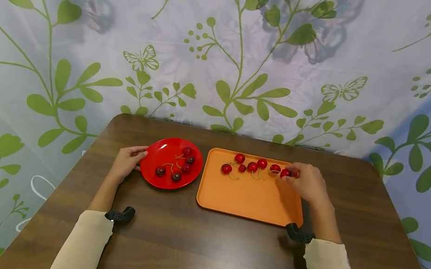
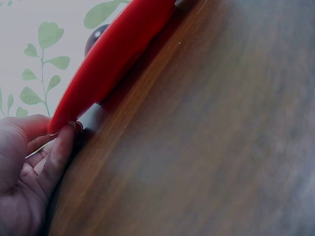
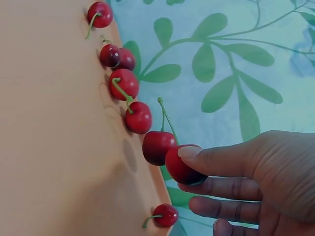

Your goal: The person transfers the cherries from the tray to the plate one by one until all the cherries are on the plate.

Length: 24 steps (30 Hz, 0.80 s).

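Our right fingers (image 3: 216, 161) pinch a cherry (image 3: 183, 166), left fingers (image 2: 58, 152) a plate (image 2: 106, 64)
Lower right: likely light, slick, bruisable (we'd favour the stem (image 3: 170, 123)).

The counter (image 1: 216, 261) is of brown wood look, with fine grain and a pale shine of light in its near part. Its far corners are rounded. Directly behind the far edge there stands a patterned backdrop (image 1: 190, 79), pale grey-white, and more blue toward the right side. On it are printed green leaves (image 1: 283, 110) on thin stems, two green butterfly outlines (image 1: 343, 90), and also larger, blurred blue-grey butterflies (image 1: 326, 37) near the top
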{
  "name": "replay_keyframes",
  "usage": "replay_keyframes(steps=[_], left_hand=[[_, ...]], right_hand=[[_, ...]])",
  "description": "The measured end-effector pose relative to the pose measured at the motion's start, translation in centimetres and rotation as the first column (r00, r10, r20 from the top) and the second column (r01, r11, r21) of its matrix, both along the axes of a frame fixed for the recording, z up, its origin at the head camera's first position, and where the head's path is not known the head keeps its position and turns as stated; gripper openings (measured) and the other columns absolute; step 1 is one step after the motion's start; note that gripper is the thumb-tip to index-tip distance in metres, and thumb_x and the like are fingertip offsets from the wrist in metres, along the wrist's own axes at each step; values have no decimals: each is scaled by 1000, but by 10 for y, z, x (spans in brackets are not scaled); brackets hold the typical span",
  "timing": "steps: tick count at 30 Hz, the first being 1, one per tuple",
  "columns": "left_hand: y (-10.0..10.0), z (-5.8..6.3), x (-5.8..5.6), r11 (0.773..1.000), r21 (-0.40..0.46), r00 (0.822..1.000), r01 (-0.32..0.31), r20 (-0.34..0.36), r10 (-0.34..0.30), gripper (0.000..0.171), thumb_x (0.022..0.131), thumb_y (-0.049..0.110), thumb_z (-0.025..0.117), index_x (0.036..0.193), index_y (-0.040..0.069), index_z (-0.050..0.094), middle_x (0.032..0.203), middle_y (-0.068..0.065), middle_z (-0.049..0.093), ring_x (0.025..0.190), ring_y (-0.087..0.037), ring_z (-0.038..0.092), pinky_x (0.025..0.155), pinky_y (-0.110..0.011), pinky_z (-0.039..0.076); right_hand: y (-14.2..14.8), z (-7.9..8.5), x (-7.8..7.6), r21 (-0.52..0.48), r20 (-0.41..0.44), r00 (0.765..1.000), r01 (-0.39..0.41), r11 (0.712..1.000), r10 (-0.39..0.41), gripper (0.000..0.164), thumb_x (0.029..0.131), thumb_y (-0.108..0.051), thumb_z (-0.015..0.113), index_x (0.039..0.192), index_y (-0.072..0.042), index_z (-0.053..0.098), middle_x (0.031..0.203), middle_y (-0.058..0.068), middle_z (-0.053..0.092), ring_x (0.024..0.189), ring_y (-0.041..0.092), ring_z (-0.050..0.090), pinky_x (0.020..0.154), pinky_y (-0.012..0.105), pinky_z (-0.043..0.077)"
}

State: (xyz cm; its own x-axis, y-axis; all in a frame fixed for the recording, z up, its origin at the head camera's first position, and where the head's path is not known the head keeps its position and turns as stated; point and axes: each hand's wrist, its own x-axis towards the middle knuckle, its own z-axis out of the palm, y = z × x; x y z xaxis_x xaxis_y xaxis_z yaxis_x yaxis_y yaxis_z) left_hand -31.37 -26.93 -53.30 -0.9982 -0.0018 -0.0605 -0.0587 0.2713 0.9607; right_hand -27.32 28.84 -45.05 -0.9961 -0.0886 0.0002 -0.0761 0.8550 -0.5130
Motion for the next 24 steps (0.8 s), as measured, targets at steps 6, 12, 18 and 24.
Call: replay_keyframes(steps=[6, 12, 18, 24], left_hand=[[0, 0, 1, 1000, 4, 1000, -6, -4, 6, 38, 102, 19, 64, 135, 0, 63, 111, -13, 70, 71, -10, 66, 58, -28, 61], [0, -1, 0, 1000, 6, 1000, -9, -5, 9, 37, 102, 19, 64, 134, -1, 64, 111, -15, 69, 72, -10, 66, 58, -29, 61], [2, 5, 1, 1000, 1, 1000, 3, -5, -3, 38, 102, 18, 64, 134, -2, 63, 112, -16, 69, 73, -10, 66, 59, -29, 61], [1, 3, 0, 1000, -14, 1000, -3, -10, 3, 37, 102, 18, 64, 133, -1, 64, 110, -16, 70, 71, -10, 65, 58, -29, 61]], right_hand=[[-4, 6, 2, -34, -2, 1000, 11, 999, -11, 36, 91, -18, 78, 123, -4, 71, 111, 19, 71, 95, 35, 60, 77, 48, 54], [-10, 9, 3, -44, -52, 999, -3, 999, 1, 36, 91, -22, 79, 122, -5, 71, 109, 18, 72, 96, 35, 61, 81, 52, 54], [-15, 12, 4, -60, -90, 996, -15, 998, 9, 34, 91, -22, 79, 120, -6, 72, 106, 16, 72, 90, 32, 63, 71, 44, 56], [-22, 9, 4, -88, -93, 995, -47, 995, 39, 33, 90, -24, 80, 119, -8, 74, 105, 13, 72, 82, 26, 61, 61, 32, 50]])
